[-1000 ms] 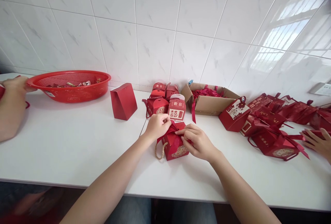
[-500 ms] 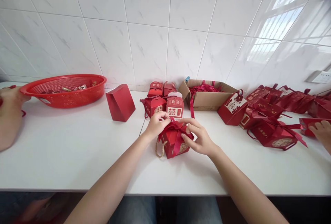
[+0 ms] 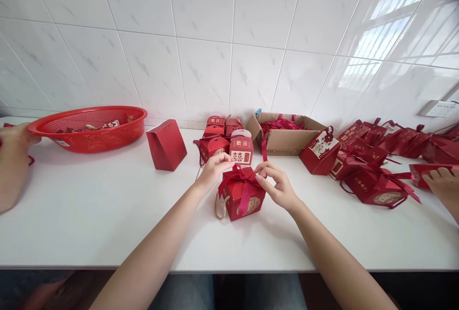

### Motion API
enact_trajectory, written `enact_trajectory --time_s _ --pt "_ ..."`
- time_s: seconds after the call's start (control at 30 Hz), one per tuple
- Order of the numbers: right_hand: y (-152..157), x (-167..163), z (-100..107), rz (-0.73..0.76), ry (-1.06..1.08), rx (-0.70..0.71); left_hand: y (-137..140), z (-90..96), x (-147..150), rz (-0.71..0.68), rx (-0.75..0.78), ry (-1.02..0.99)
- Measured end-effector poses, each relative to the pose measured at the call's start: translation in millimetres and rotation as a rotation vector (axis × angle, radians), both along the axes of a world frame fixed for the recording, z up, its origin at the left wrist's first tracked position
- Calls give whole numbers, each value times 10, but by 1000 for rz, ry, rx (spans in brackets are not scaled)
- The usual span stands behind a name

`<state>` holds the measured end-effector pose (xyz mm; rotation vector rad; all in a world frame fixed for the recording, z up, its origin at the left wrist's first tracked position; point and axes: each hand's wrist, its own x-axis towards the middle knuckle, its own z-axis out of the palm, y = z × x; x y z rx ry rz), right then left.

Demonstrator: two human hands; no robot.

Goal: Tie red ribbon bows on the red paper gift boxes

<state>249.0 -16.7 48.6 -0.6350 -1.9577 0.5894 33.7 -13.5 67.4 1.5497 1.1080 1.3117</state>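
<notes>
A red gift box with a gold round emblem stands upright on the white table in front of me. Tied over its top is a dark red ribbon in a bow, one tail hanging down the front. My left hand pinches the ribbon at the bow's upper left, thumb and forefinger together. At the right side of the bow, my right hand pinches the ribbon between its fingertips. A twisted tan cord handle loops from the box's left side.
Behind are several small red boxes and a carton of ribbons. To the left are a plain red box and a red basket near another person's hand. Finished-looking boxes crowd the right, by another hand.
My right hand's fingers have moved from over the bow to its right edge and closed into a pinch. The bow's front now shows more openly.
</notes>
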Motion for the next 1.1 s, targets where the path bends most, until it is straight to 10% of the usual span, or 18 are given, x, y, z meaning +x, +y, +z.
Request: enact_trajectory --time_s 0.8,1.1 --pt "101 -5 -75 -11 128 -259 87 -63 -326 -534 -226 -154" --pt "122 -14 -110 14 195 -435 220 -340 -331 -757 -201 345"
